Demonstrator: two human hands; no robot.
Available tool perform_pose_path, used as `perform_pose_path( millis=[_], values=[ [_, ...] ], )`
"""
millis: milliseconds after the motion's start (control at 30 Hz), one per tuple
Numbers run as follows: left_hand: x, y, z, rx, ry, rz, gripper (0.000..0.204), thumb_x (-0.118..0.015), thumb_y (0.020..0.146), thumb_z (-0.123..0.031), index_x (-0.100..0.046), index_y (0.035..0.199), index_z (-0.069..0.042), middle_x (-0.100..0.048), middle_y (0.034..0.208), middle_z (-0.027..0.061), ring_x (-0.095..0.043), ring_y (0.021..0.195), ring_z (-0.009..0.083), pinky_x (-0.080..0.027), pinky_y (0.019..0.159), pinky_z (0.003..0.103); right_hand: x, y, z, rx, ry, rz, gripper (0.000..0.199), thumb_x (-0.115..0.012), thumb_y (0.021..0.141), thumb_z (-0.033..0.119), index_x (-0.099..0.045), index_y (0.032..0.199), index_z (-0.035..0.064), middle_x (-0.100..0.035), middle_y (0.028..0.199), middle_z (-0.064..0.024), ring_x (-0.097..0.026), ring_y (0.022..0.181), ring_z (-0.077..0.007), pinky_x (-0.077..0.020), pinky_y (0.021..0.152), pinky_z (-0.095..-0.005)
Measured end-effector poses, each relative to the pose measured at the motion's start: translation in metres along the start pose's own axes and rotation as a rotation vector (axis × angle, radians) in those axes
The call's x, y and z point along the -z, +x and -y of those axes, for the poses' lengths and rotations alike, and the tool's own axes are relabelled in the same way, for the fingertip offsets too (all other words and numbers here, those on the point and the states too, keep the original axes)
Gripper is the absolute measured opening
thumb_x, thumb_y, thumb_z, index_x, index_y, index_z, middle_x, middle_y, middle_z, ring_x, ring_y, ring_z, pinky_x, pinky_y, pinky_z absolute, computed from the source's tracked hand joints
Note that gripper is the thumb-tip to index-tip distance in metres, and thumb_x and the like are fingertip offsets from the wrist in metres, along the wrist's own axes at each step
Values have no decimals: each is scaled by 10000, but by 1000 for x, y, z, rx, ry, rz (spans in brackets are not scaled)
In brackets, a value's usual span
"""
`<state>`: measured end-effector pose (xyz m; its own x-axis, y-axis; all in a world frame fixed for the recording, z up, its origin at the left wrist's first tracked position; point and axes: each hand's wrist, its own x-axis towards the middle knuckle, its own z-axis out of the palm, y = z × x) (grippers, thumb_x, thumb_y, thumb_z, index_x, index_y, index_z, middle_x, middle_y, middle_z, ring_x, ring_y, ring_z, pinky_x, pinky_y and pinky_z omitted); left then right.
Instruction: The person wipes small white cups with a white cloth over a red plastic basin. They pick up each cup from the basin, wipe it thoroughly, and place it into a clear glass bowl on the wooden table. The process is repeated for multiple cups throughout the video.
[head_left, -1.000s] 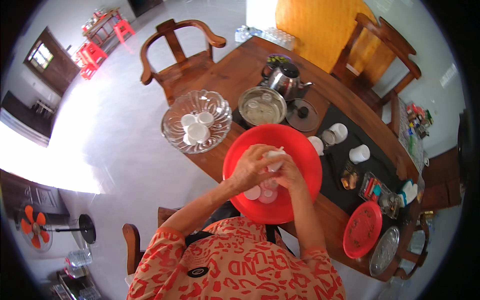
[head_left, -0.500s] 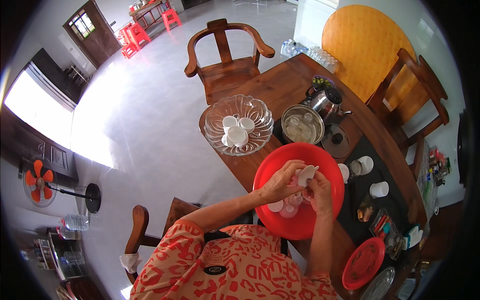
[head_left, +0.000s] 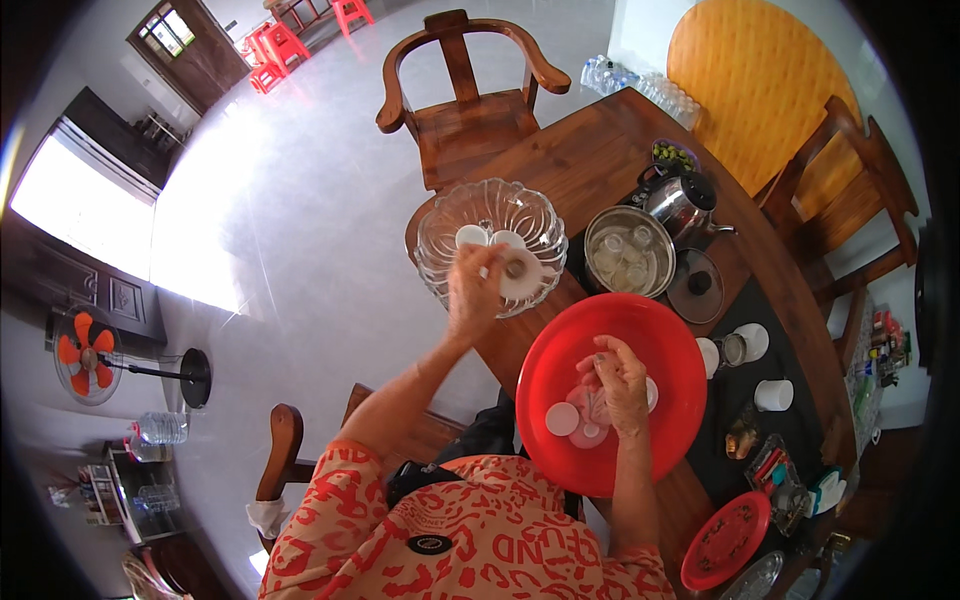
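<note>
Left hand (head_left: 475, 290), gripping a small cup (head_left: 520, 272) over the glass bowl (head_left: 440, 235), could chip it on cups inside; right hand (head_left: 620, 375) curls, grip unclear, in the red basin (head_left: 545, 350) beside that bowl.

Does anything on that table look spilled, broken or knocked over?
Nothing stands out. The glass bowl, red basin and steel pot all sit level on the wooden table, and the small white cups show no breakage. No puddles show on the wood. The pot's glass lid lies flat beside it.
</note>
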<state>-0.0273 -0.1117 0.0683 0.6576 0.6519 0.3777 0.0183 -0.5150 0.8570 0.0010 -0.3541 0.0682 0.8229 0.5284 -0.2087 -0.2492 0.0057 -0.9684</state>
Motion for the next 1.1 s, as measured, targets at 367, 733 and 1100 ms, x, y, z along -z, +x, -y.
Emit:
perform_pose_path(
  millis=[367,733,1100],
  values=[
    [1,64,89,-77,336,-167,187,-599,774,-24,-686,938,-44,-539,845,146,-556,829,292,-450,726,393,50,-26,-36,-81,-153,-197,173,-520,918,124,-572,1017,-8,-627,763,-60,-541,585,-62,-414,490,-181],
    [0,62,84,5,493,-92,259,-624,791,-170,-643,1030,-70,-593,951,176,-544,959,330,-427,863,432,76,-45,-39,-97,-221,-294,186,-517,886,48,-565,1042,-40,-615,820,-70,-573,688,-99,-465,593,-227],
    [-23,-103,-42,-651,479,1052,342,-747,637,-347,-661,849,-93,-582,930,83,-547,895,249,-435,752,404,44,-33,-46,448,-1311,130,265,-628,731,113,-596,980,29,-529,1117,-189,-534,975,-342,-500,713,-416]
  ],
)
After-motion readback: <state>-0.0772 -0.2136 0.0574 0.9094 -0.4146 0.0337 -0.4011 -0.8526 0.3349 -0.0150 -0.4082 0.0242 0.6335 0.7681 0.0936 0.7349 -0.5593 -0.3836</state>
